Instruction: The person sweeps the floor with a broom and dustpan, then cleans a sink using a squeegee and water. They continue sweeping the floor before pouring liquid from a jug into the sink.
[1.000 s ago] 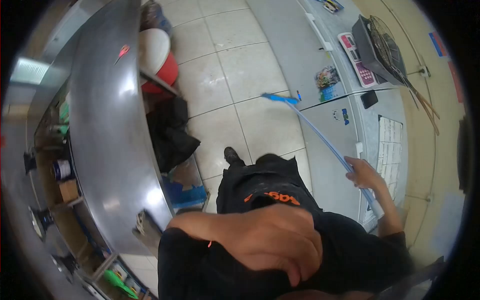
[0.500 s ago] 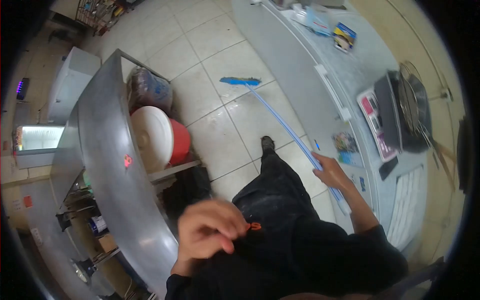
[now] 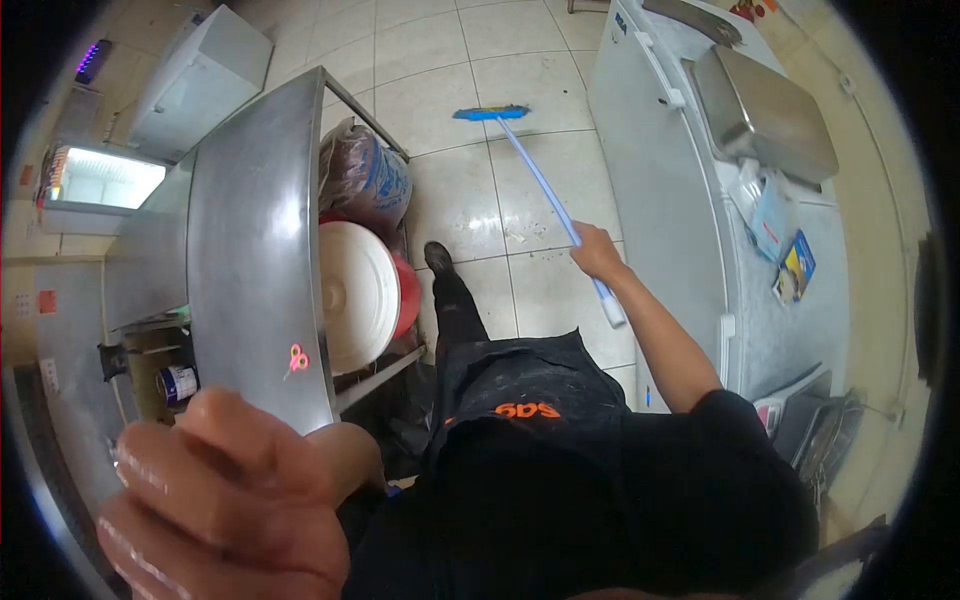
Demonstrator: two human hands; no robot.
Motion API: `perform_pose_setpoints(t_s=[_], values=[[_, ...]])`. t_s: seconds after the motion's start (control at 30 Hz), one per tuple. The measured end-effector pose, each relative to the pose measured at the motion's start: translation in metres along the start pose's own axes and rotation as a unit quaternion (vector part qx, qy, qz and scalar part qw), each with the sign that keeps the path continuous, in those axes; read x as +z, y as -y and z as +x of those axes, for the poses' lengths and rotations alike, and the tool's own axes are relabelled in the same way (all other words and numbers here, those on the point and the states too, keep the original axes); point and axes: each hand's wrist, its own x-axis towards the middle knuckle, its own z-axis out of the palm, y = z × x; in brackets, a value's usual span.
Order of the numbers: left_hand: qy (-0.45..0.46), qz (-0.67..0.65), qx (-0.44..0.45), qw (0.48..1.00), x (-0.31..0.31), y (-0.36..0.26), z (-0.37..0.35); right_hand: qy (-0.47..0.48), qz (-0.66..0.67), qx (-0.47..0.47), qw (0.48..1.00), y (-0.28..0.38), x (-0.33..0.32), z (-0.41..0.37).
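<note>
My right hand (image 3: 598,250) is wrapped round the upper part of the pale blue handle of a broom (image 3: 545,190). The blue broom head (image 3: 492,113) rests on the tiled floor ahead of me. Close to the camera at the lower left, my left hand (image 3: 225,500) is raised with its fingers curled in; whether anything is inside cannot be seen. Beyond that hand, red-handled scissors (image 3: 297,360) lie on the steel table (image 3: 250,230).
Under the table stand a red bucket with a white lid (image 3: 350,290) and a full plastic sack (image 3: 365,180). White freezers (image 3: 655,130) line the right side, bearing a steel box (image 3: 765,115) and small packets (image 3: 796,268). Small debris (image 3: 520,238) lies on the floor.
The view has moved forward along the aisle. My left hand has come up closer to the camera, towards the lower left. The broom has advanced over the floor, still in my right hand.
</note>
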Motion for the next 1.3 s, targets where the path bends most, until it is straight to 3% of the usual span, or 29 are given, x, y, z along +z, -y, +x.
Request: perform_pose_setpoints(t_s=[0.03,0.1,0.13,0.17,0.2,0.23,0.3,0.37,0.43,0.5,0.57,0.63,0.73,0.77,0.87,0.93,0.97,1.03,1.1,1.13,1.17,1.2,1.23,1.3], values=[[0.007,-0.025,0.02,0.999,-0.014,0.026,0.015,0.013,0.003,0.014,1.0,0.008,0.01,0.044],[0.122,-0.066,-0.133,0.981,-0.06,0.074,0.052,-0.068,-0.023,-0.072,0.995,0.011,0.048,0.133],[0.158,-0.149,-0.066,0.974,-0.088,0.127,0.055,-0.068,-0.028,-0.06,0.996,0.026,0.054,0.178],[0.16,-0.159,-0.068,0.972,-0.105,0.166,0.058,0.0,0.011,0.035,0.999,0.044,0.062,0.225],[0.117,-0.152,-0.075,0.979,-0.121,0.202,0.066,0.063,0.051,0.123,0.989,0.064,0.066,0.273],[0.074,-0.141,-0.076,0.984,-0.141,0.241,0.076,0.054,0.053,0.123,0.99,0.07,0.077,0.318],[0.086,-0.098,-0.063,0.99,-0.18,0.321,0.094,0.166,0.313,0.21,0.911,0.057,0.119,0.401],[-0.092,-0.028,-0.056,0.994,-0.197,0.375,0.11,0.137,0.076,0.15,0.976,0.053,0.153,0.437],[-0.069,-0.008,-0.036,0.997,-0.233,0.433,0.127,0.097,-0.034,0.103,0.989,0.039,0.176,0.431],[-0.196,0.019,0.013,0.98,-0.265,0.502,0.146,0.115,-0.072,0.14,0.981,0.034,0.148,0.37],[-0.265,0.028,0.045,0.963,-0.272,0.54,0.172,0.173,-0.12,0.217,0.953,0.044,0.099,0.304],[-0.148,-0.119,0.064,0.98,-0.262,0.575,0.211,0.214,-0.143,0.298,0.919,0.065,0.044,0.229],[-0.183,-0.096,0.031,0.978,-0.26,0.628,0.239,0.234,-0.129,0.373,0.889,0.105,-0.02,0.145],[-0.174,-0.109,0.035,0.978,-0.257,0.646,0.251,0.201,-0.116,0.367,0.901,0.117,-0.035,0.119],[-0.159,-0.168,-0.003,0.973,-0.243,0.706,0.284,0.145,-0.075,0.393,0.905,0.181,-0.079,0.122],[-0.169,-0.194,-0.071,0.964,-0.235,0.753,0.3,0.122,-0.052,0.41,0.902,0.193,-0.07,0.153],[-0.149,-0.21,-0.062,0.964,-0.226,0.775,0.308,0.11,-0.048,0.408,0.905,0.185,-0.063,0.179],[-0.108,-0.147,-0.136,0.974,-0.207,0.824,0.327,0.117,-0.023,0.422,0.899,0.183,-0.064,0.277],[0.018,-0.09,-0.145,0.985,-0.182,0.883,0.348,0.086,0.022,0.379,0.921,0.156,-0.055,0.382],[0.09,-0.077,-0.224,0.967,-0.166,0.907,0.36,0.057,0.025,0.332,0.941,0.118,-0.021,0.428],[0.162,-0.053,-0.3,0.939,-0.151,0.93,0.371,0.014,0.027,0.256,0.966,0.088,0.006,0.484],[0.282,-0.018,-0.324,0.903,-0.133,0.952,0.385,0.125,0.101,0.33,0.93,0.09,-0.002,0.555],[0.395,0.022,-0.341,0.853,-0.116,0.973,0.396,0.141,0.14,0.317,0.927,0.091,-0.011,0.606],[0.614,0.03,-0.332,0.715,-0.097,1.031,0.404,0.108,0.062,0.298,0.946,0.113,-0.032,0.679]])
